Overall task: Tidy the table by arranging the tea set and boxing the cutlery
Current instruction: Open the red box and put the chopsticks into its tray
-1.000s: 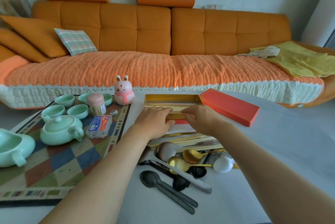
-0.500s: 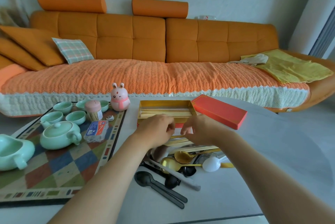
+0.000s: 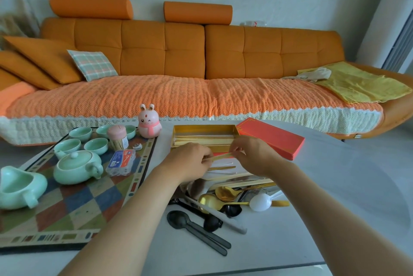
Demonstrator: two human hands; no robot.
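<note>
both hands have drawn back from the gold box (image 3: 202, 129) since a second ago; now the left hand (image 3: 190, 162) and right hand (image 3: 254, 155) pinch one pale chopstick (image 3: 221, 156) between them, just in front of the box and above the cutlery pile (image 3: 228, 195). the red lid (image 3: 271, 137) touches the box's right end; the tea set (image 3: 76, 165) sits on the checkered tray (image 3: 73, 206) at left.

Soft bright daylight, faint shadows, sharp focus, wide-angle bending at edges

Orange sofa (image 3: 183, 52), plaid cushion (image 3: 92, 65), rabbit figurine (image 3: 149, 124)
</note>
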